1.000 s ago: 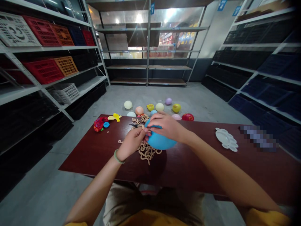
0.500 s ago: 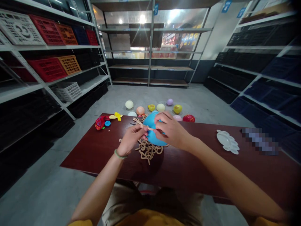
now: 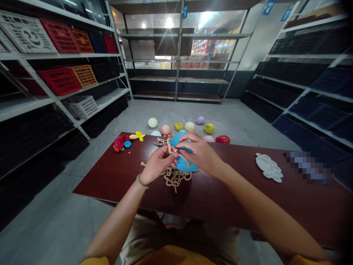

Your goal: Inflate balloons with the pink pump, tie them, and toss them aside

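Left hand (image 3: 157, 162) grip pinches a tan strand (image 3: 169, 144); right hand (image 3: 200, 151) curls against the blue balloon (image 3: 185, 166), can't tell if pinching. Balloon sits between hands, toward the worktop's (image 3: 226, 191) far edge, over a strand heap (image 3: 176, 180), probably for easy reach.

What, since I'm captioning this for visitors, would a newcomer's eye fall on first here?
Probably the bright blue balloon at mid-table, with a tan strip across it and the left hand and right hand close around both. Next, the coloured balloons on the floor beyond the dark red table. The white flower-shaped palette, on the tabletop to the right, also stands out.
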